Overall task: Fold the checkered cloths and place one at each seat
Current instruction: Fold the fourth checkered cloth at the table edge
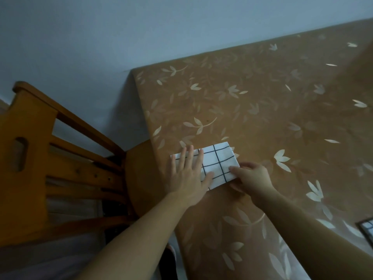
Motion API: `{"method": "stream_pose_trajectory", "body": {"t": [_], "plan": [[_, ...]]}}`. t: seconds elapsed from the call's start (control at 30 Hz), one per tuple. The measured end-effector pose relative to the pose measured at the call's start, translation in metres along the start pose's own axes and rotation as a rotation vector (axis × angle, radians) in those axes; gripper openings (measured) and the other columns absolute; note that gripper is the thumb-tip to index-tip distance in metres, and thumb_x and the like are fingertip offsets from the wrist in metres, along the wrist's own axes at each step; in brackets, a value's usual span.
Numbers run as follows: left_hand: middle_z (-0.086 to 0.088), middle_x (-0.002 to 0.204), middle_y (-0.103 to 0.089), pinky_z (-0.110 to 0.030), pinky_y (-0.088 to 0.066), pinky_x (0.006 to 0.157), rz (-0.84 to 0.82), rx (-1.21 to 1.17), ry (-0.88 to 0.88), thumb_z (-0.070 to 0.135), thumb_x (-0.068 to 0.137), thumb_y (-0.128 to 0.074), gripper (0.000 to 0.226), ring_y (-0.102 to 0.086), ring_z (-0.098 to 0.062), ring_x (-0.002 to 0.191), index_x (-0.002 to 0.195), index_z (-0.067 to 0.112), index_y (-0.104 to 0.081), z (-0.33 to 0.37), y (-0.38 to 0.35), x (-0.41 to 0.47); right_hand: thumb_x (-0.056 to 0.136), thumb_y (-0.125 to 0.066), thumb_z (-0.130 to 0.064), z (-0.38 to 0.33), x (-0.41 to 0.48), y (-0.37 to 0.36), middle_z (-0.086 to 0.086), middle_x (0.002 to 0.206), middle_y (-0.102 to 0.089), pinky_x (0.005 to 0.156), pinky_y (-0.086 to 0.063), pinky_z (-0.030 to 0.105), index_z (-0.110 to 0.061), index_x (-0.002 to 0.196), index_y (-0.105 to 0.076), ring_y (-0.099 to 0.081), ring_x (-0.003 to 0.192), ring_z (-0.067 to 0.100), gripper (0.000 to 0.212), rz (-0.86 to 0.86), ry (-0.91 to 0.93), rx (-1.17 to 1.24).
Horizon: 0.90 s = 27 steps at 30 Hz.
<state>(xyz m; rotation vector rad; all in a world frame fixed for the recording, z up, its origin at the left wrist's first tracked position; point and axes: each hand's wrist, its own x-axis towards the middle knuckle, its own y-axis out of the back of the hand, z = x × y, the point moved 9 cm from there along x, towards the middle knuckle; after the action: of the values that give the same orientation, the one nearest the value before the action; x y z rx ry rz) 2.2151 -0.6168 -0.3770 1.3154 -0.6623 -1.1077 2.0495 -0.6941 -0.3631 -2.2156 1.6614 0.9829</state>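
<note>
Head view, looking down along the left edge of a worktop (262, 102) covered in a brown sheet printed with pale leaves; a folded checkered cloth (217, 165), white with thin dark grid lines, lies flat on this worktop close to its left edge, directly beside a wooden chair (40, 158) whose seat is tucked partly under the worktop. The left hand (186, 174) rests palm down on the left part of the cloth, fingers spread wide and extended, thumb lying across the cloth's near portion; it presses flat and grips nothing. The right hand (253, 177) sits at the cloth's near right corner, its fingers curled with their tips on the top of the fabric and the thumb below the edge, so it appears to pinch that corner; the exact contact under the cloth is hidden. Both bare forearms enter from the bottom of the frame. A corner of a 2nd checkered item (366, 228) shows at the right border, well apart from the folded cloth; a pale wall (121, 37) stands behind.
</note>
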Motion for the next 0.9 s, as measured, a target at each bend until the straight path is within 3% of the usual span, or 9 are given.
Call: {"method": "stream_pose_trajectory", "body": {"t": [0.1, 0.2, 0.27, 0.37, 0.47, 0.57, 0.67, 0.8, 0.9], "plan": [[-0.007, 0.162, 0.014, -0.05, 0.01, 0.119, -0.001, -0.049, 0.089, 0.067, 0.094, -0.013, 0.076, 0.018, -0.024, 0.148, 0.153, 0.027, 0.012, -0.013, 0.01, -0.013, 0.089, -0.067, -0.011, -0.007, -0.004, -0.002, 0.007, 0.095, -0.067, 0.06, -0.058, 0.029, -0.017, 0.091, -0.062, -0.068, 0.085, 0.021, 0.008, -0.04, 0.076, -0.097], [-0.004, 0.163, 0.011, -0.045, 0.005, 0.12, -0.002, -0.193, 0.187, 0.065, 0.095, -0.022, 0.077, 0.016, -0.022, 0.149, 0.155, 0.025, 0.007, -0.037, 0.028, -0.026, 0.091, -0.063, -0.011, -0.031, -0.017, -0.011, 0.008, 0.095, -0.067, 0.065, -0.061, 0.035, -0.018, 0.087, -0.062, -0.068, 0.084, 0.022, 0.008, -0.083, 0.198, -0.137], [-0.001, 0.164, -0.003, -0.044, -0.01, 0.122, 0.073, -0.391, 0.246, 0.06, 0.096, -0.035, 0.076, -0.001, -0.021, 0.15, 0.155, 0.024, -0.005, -0.058, 0.045, -0.021, 0.091, -0.062, -0.011, -0.056, -0.023, -0.022, 0.01, 0.095, -0.068, 0.064, -0.061, 0.035, -0.011, 0.091, -0.063, -0.07, 0.082, 0.022, 0.001, -0.122, 0.277, -0.147], [0.001, 0.155, -0.034, -0.043, -0.034, 0.113, 0.194, -0.917, 0.388, 0.049, 0.096, -0.048, 0.064, -0.036, -0.021, 0.14, 0.151, 0.027, -0.026, -0.089, 0.064, -0.007, 0.092, -0.061, -0.008, -0.088, -0.02, -0.045, 0.011, 0.094, -0.068, 0.06, -0.059, 0.029, -0.005, 0.096, -0.063, -0.07, 0.08, 0.022, 0.005, -0.188, 0.3, 0.011], [0.002, 0.155, -0.034, -0.031, -0.032, 0.104, 0.226, -1.154, 0.532, 0.045, 0.1, -0.043, 0.06, -0.038, -0.021, 0.138, 0.153, 0.026, -0.023, -0.114, 0.072, 0.007, 0.093, -0.06, -0.007, -0.109, 0.0, -0.069, 0.012, 0.094, -0.067, 0.06, -0.058, 0.03, -0.006, 0.095, -0.062, -0.069, 0.082, 0.024, 0.003, -0.165, 0.244, 0.123], [0.001, 0.156, -0.031, -0.027, -0.029, 0.094, 0.204, -1.147, 0.549, 0.043, 0.1, -0.043, 0.061, -0.037, -0.02, 0.138, 0.154, 0.026, -0.02, -0.139, 0.072, 0.022, 0.091, -0.062, -0.008, -0.112, 0.032, -0.087, 0.015, 0.098, -0.067, 0.061, -0.058, 0.034, -0.008, 0.09, -0.062, -0.068, 0.082, 0.026, 0.0, -0.074, 0.185, 0.054], [0.001, 0.157, -0.03, -0.028, -0.032, 0.097, 0.168, -1.066, 0.535, 0.043, 0.099, -0.045, 0.061, -0.039, -0.02, 0.137, 0.153, 0.027, -0.022, -0.164, 0.061, 0.034, 0.088, -0.063, -0.018, -0.101, 0.054, -0.089, 0.009, 0.104, -0.065, 0.065, -0.055, 0.036, -0.01, 0.111, -0.062, -0.064, 0.084, 0.024, 0.024, 0.085, 0.192, -0.294], [0.001, 0.156, -0.033, -0.04, -0.037, 0.11, 0.102, -0.924, 0.448, 0.043, 0.098, -0.049, 0.059, -0.039, -0.019, 0.137, 0.151, 0.03, -0.027, -0.183, 0.054, 0.046, 0.086, -0.06, -0.036, -0.094, 0.051, -0.082, 0.01, 0.134, -0.051, 0.099, -0.044, 0.049, -0.012, 0.137, -0.045, -0.048, 0.122, 0.031, 0.058, 0.208, 0.249, -0.583], [0.003, 0.157, -0.03, -0.041, -0.031, 0.115, 0.053, -0.744, 0.33, 0.043, 0.098, -0.048, 0.058, -0.03, -0.018, 0.143, 0.151, 0.028, -0.028, -0.177, 0.069, 0.051, 0.088, -0.059, -0.033, -0.099, 0.027, -0.083, 0.009, 0.146, -0.041, 0.107, -0.035, 0.047, -0.013, 0.144, -0.038, -0.037, 0.134, 0.032, 0.064, 0.184, 0.338, -0.728]]}}
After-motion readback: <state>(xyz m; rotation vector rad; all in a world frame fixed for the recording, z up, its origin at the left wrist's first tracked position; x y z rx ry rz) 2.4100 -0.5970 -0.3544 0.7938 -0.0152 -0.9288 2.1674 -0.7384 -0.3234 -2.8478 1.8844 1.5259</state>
